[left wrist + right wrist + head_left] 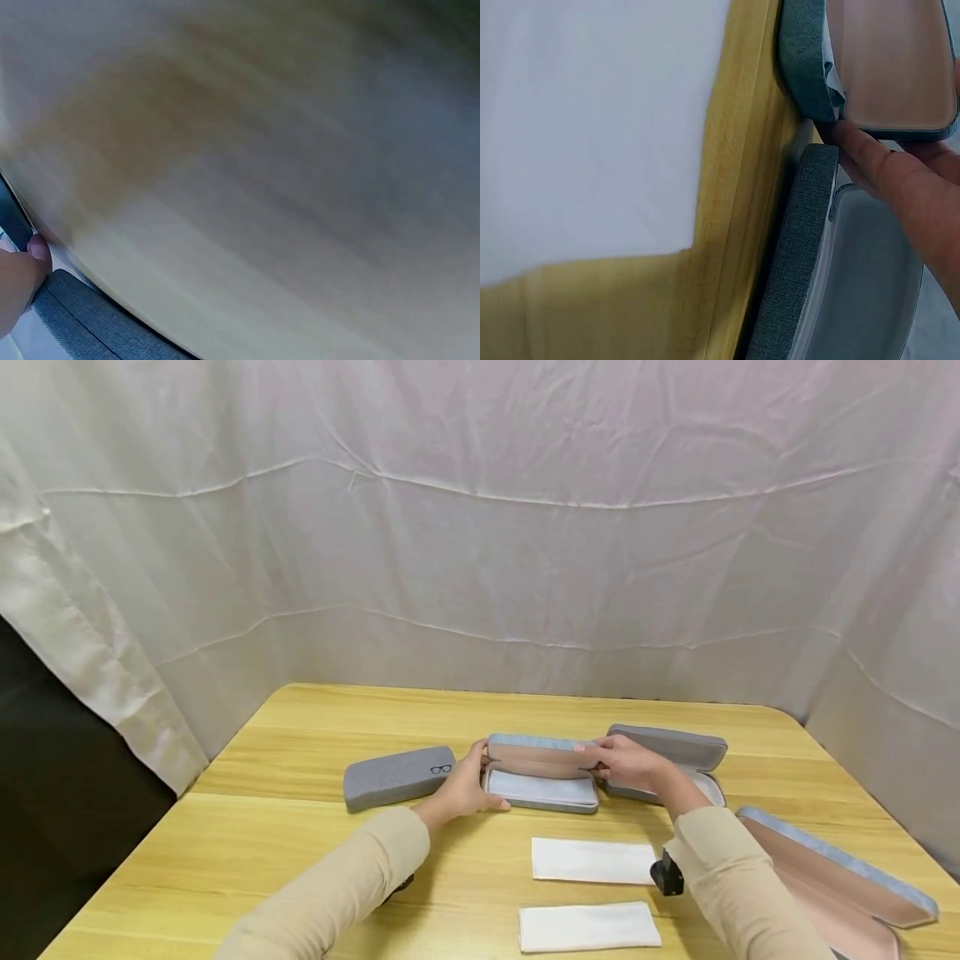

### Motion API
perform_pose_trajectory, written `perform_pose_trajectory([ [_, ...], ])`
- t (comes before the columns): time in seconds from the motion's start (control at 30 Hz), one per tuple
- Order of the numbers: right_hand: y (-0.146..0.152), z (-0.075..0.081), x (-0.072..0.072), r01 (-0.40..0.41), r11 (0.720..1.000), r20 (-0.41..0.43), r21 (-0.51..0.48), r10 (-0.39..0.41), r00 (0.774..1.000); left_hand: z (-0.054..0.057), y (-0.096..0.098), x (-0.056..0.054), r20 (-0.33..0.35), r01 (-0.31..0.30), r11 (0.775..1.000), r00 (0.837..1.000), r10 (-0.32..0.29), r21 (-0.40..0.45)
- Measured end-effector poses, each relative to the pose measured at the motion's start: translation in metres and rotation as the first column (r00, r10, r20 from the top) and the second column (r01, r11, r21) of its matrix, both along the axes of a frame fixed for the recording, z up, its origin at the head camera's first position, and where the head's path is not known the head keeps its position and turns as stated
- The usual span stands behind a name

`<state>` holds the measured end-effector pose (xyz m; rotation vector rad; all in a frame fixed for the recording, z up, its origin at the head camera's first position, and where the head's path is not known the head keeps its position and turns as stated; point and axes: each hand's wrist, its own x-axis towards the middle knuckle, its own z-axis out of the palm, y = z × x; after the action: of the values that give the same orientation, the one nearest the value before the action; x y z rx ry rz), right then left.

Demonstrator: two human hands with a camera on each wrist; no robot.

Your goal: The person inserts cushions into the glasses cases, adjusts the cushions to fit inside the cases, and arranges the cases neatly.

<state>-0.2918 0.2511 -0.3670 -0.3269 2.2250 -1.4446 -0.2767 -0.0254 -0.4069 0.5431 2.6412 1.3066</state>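
Note:
A light-blue glasses case (536, 762) with a pink lining stands open at the middle of the table. A folded pale cloth (542, 788) lies in its base. My left hand (463, 787) holds the case's left end, thumb at the front edge and fingers toward the back. At the right end, my right hand (632, 763) grips the raised lid, thumb on its inner face and fingers at the side. The right wrist view shows those fingers close to the case's hinge side. Only part of my left hand (19, 285) appears in the left wrist view.
A closed grey glasses case (397, 777) sits to the left. Behind my right hand stands an open grey case (678, 747). Two folded white cloths (592, 860) lie in front. Another open blue case (832, 877) is at the right, partly behind my right sleeve.

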Motion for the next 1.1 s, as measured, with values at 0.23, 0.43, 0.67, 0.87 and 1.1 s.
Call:
perform_pose_trajectory([
  [0.23, 0.001, 0.0, 0.001, -0.038, 0.998, -0.053, 0.052, 0.041, 0.998, 0.0, -0.002, 0.0, 0.012, -0.001, 1.0, 1.0, 0.001, -0.006],
  [0.43, 0.0, -0.002, 0.007, -0.002, 0.986, -0.163, 0.165, 0.029, 0.986, 0.001, -0.004, -0.002, 0.027, 0.007, 1.0, 1.0, -0.007, 0.001],
  [0.67, 0.0, -0.007, 0.013, 0.035, 0.976, -0.237, 0.215, 0.017, 0.971, 0.003, -0.004, -0.003, 0.026, 0.012, 1.0, 1.0, -0.012, -0.014],
  [0.87, 0.001, -0.011, 0.016, 0.031, 0.981, -0.285, 0.192, 0.025, 0.958, 0.002, -0.006, -0.004, 0.021, 0.017, 1.0, 1.0, -0.016, -0.015],
  [1.1, 0.0, -0.011, 0.021, 0.026, 0.981, -0.314, 0.19, 0.036, 0.949, 0.001, -0.006, -0.003, 0.002, 0.04, 0.999, 0.999, -0.04, -0.002],
])
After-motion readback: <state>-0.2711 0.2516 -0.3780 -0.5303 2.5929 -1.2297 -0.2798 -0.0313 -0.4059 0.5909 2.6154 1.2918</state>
